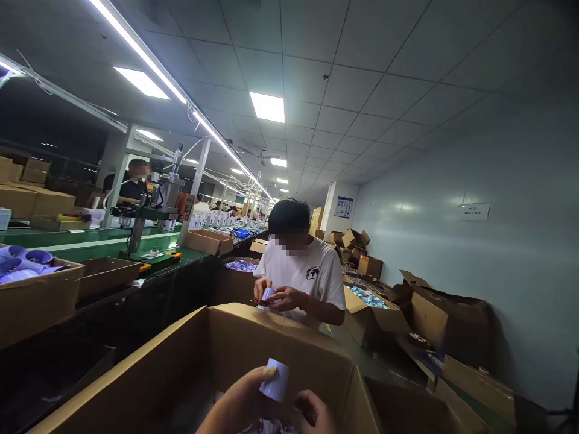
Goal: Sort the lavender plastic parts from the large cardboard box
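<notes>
In the head view my left hand (246, 395) grips a small lavender plastic cup-shaped part (277, 381), with the thumb pressed on its side. My right hand (314, 411) is just right of it, fingers curled; whether anything is in them is hidden. Both hands are over a large open cardboard box (280, 337). Down inside the box, below my hands, lie purple and white pieces (271, 427), partly hidden and dim. Across the box a co-worker in a white shirt (298, 271) holds a similar lavender part (268, 295) in both hands.
A box of purple parts (27, 265) stands at the left by a green workbench with a press machine (165, 199). More open cartons (375, 313) line the right side. Another person (131, 184) is behind the bench.
</notes>
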`<action>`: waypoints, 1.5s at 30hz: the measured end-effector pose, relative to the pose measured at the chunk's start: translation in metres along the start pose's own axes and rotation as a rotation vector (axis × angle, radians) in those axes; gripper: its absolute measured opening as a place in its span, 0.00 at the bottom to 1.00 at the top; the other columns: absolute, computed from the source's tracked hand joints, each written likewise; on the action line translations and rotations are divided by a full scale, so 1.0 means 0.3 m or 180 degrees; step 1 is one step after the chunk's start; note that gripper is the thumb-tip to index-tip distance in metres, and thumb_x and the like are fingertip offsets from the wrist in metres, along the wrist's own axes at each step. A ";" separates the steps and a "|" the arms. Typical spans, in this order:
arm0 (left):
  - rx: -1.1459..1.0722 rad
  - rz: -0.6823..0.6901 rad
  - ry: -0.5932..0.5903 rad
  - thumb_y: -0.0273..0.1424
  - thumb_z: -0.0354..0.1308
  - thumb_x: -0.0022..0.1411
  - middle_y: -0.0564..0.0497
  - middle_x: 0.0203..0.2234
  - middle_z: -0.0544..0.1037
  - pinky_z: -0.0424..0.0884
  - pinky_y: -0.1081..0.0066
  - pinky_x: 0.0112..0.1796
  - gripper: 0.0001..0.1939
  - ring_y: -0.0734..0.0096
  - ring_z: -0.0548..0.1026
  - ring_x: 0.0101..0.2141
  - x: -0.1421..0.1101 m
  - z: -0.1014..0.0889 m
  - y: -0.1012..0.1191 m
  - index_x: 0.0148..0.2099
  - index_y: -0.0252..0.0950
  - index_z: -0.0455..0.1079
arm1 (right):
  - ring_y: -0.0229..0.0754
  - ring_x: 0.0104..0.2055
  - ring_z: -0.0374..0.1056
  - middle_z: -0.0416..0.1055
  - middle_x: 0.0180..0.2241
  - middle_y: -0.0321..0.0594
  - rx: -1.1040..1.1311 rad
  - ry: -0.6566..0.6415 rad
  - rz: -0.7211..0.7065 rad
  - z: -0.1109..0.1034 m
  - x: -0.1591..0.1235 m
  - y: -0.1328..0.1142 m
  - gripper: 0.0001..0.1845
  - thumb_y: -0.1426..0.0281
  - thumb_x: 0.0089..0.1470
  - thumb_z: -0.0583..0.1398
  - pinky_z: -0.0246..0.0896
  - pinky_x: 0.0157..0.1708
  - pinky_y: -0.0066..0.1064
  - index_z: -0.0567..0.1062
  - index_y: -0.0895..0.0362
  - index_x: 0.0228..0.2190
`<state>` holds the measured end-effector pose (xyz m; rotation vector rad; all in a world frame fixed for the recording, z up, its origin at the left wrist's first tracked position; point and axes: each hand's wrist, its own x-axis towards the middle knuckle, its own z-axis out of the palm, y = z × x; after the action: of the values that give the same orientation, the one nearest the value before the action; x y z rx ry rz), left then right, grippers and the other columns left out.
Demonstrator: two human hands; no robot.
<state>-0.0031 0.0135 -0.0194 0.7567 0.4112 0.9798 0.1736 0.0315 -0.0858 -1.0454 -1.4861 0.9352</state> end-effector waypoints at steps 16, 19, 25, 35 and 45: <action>-0.0569 0.0257 0.0635 0.29 0.64 0.53 0.43 0.32 0.79 0.71 0.71 0.34 0.12 0.66 0.77 0.31 -0.013 -0.017 0.015 0.39 0.29 0.71 | 0.38 0.25 0.64 0.70 0.21 0.37 0.0866 0.0672 0.0263 0.030 -0.060 -0.155 0.18 0.62 0.28 0.70 0.59 0.26 0.29 0.74 0.58 0.23; -0.0246 0.0268 0.0276 0.30 0.67 0.49 0.44 0.32 0.79 0.68 0.72 0.36 0.15 0.67 0.76 0.33 -0.013 -0.023 0.025 0.39 0.29 0.73 | 0.41 0.27 0.66 0.73 0.24 0.40 0.0578 0.0694 0.0180 0.032 -0.066 -0.162 0.17 0.61 0.31 0.68 0.63 0.29 0.31 0.75 0.58 0.25; 0.0806 0.0188 -0.0440 0.30 0.74 0.35 0.52 0.28 0.75 0.61 0.76 0.30 0.26 0.75 0.69 0.27 -0.025 0.024 0.051 0.40 0.32 0.72 | 0.44 0.31 0.70 0.76 0.29 0.44 0.0557 0.0744 0.0240 0.009 -0.066 -0.182 0.20 0.59 0.34 0.66 0.66 0.33 0.35 0.77 0.58 0.30; 0.1452 0.0090 -0.0121 0.23 0.73 0.32 0.52 0.34 0.73 0.61 0.75 0.34 0.32 0.72 0.69 0.33 -0.046 0.097 0.065 0.44 0.36 0.69 | 0.34 0.24 0.67 0.72 0.25 0.34 0.2253 0.0371 0.1028 -0.059 -0.121 -0.369 0.25 0.62 0.25 0.73 0.64 0.29 0.29 0.74 0.58 0.29; 0.2160 0.0194 0.0159 0.18 0.69 0.36 0.51 0.37 0.72 0.63 0.72 0.38 0.31 0.68 0.68 0.38 -0.057 0.109 0.119 0.46 0.38 0.68 | 0.39 0.29 0.71 0.75 0.31 0.39 0.1506 0.1008 0.0730 -0.091 -0.150 -0.367 0.28 0.56 0.32 0.70 0.69 0.33 0.32 0.76 0.57 0.37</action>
<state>-0.0124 -0.0019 0.0287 1.3619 0.7860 0.9182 0.1891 -0.0450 0.0080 -0.9655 -0.8397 1.1521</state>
